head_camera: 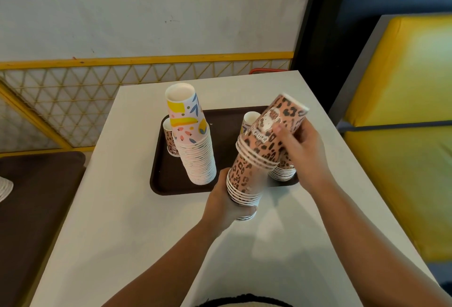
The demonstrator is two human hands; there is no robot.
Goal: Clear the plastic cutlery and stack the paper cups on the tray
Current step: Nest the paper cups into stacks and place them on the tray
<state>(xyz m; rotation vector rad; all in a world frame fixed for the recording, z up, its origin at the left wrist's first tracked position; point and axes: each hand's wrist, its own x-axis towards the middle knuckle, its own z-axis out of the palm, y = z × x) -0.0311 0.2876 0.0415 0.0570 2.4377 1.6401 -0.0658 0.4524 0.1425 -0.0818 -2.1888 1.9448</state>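
Two short leopard-print stacks being joined into one above the tray's near edge.

The left hand (226, 205) curls round the base of the lower leopard stack (244, 181), seemingly to steady it, while the right hand (299, 150) wraps its fingers about the upper leopard stack (274, 130) — tilted toward one o'clock, probably to line up and nest over the lower one. On the dark tray (166, 179) the tall floral stack (193, 140) stands upside down at ten o'clock, a small leopard cup (169, 140) just behind it; another low stack (282, 172) sits at three o'clock, partly hidden. No cutlery shows. The pale table (122, 208) meets a yellow lattice rail (97, 81) — a yellow bench (403, 135) flanks it.
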